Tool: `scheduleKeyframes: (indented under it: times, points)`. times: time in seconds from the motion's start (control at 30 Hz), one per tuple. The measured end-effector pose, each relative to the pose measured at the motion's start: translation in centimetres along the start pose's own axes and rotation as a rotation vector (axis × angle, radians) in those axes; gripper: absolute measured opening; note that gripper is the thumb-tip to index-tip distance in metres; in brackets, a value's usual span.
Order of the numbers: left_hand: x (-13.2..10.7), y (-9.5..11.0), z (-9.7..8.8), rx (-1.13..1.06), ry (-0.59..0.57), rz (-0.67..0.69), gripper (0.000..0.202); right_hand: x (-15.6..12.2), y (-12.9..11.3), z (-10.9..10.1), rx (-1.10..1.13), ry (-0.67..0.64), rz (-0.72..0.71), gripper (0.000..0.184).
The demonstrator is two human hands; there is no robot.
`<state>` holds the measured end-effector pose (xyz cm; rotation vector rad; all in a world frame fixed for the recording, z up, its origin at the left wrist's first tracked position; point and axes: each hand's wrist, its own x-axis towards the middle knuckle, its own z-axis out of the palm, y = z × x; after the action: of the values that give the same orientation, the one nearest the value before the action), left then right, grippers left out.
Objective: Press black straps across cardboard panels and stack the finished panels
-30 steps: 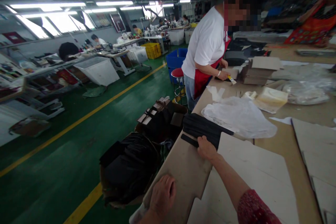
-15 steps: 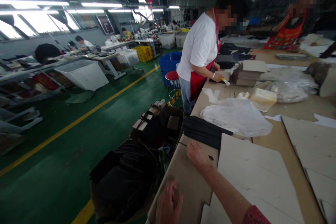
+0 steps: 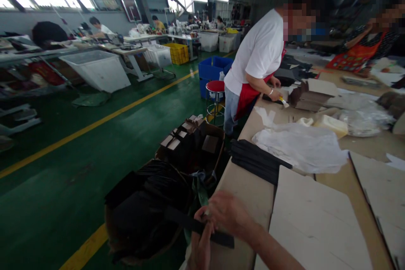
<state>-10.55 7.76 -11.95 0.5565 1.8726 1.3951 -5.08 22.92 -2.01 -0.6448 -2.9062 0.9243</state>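
A flat black strip (image 3: 190,222) slants across my left hand (image 3: 201,242) at the near table edge. The left fingers are closed around it, and one end sticks out to the right. Just above, my right hand (image 3: 229,215) is curled, its fingertips meeting those of the left. Motion smears it, and whatever it pinches is hidden. Beyond the hands, a pile of black strips (image 3: 253,161) lies on the table (image 3: 253,192). Large pale boards (image 3: 316,215) lie to the right of my right hand.
Left of the table stand a box of black pieces (image 3: 145,211) and a carton (image 3: 190,147) of dark and pale pieces. A white plastic bag (image 3: 300,145) lies behind the strips. A co-worker (image 3: 259,55) holds a brush (image 3: 284,101) at the table; another person (image 3: 357,57) is farther back.
My right hand has drawn back toward the near edge and met my left hand. The black strip, seen edge-on at my right hand before, now lies across the left. The view has shifted slightly.
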Motion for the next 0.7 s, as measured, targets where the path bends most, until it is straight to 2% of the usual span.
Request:
scheduleKeyframes:
  times: [0.03, 0.07, 0.13, 0.2, 0.27, 0.37, 0.47, 0.7]
  points:
    - [0.0, 0.0, -0.3, -0.052, -0.006, -0.026, 0.050, 1.1, 2.0, -1.7, -0.088, 0.110, 0.196, 0.023]
    - [-0.1, 0.0, -0.5, -0.092, -0.017, -0.056, 0.050, 2.2, 4.2, -3.3, -0.147, 0.176, 0.314, 0.030]
    - [-0.3, -0.2, -0.7, -0.110, -0.057, -0.117, 0.051, 4.0, 8.8, -5.9, -0.239, 0.244, 0.463, 0.038]
    - [-0.6, -0.5, -0.6, -0.063, -0.082, -0.154, 0.053, 5.1, 12.8, -7.1, -0.311, 0.234, 0.560, 0.039]
    - [-0.9, -0.8, -0.2, -0.041, -0.075, -0.167, 0.055, 5.6, 15.6, -7.2, -0.357, 0.164, 0.615, 0.039]
    - [-1.3, -0.7, 0.3, -0.043, -0.018, -0.172, 0.059, 5.7, 17.9, -6.6, -0.407, 0.065, 0.647, 0.038]
    - [-1.4, -0.1, 0.4, -0.016, -0.015, -0.175, 0.059, 6.0, 19.2, -6.4, -0.448, 0.013, 0.631, 0.037]
    - [-1.9, 2.0, -0.1, -0.011, -0.004, -0.178, 0.056, 7.3, 20.6, -7.5, -0.530, -0.088, 0.438, 0.026]
